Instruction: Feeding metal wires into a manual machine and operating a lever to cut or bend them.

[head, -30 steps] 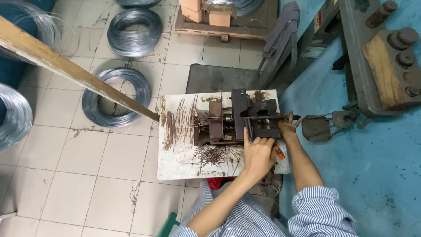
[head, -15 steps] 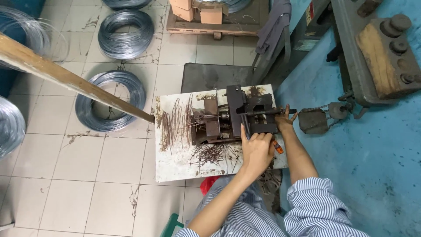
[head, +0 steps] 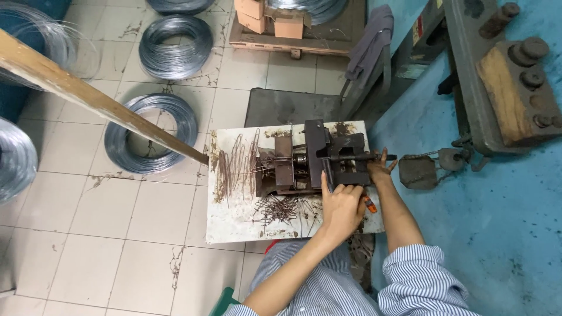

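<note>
Right now both hands are on the dark metal jig bolted toward the right edge of the white desk. Left hand sits at the jig's near side, fingers curled tight around an orange-handled tool. Right hand reaches to the jig's right end, fingers closed on the black lever. Work looks well underway: a loose heap of bent wire pieces lies toward the desk's near edge, and a row of straight wire lengths waits by the left edge. Plenty of stock seems left too, with wire coils on the tiled floor beyond the desk's left edge, under a wooden beam
</note>
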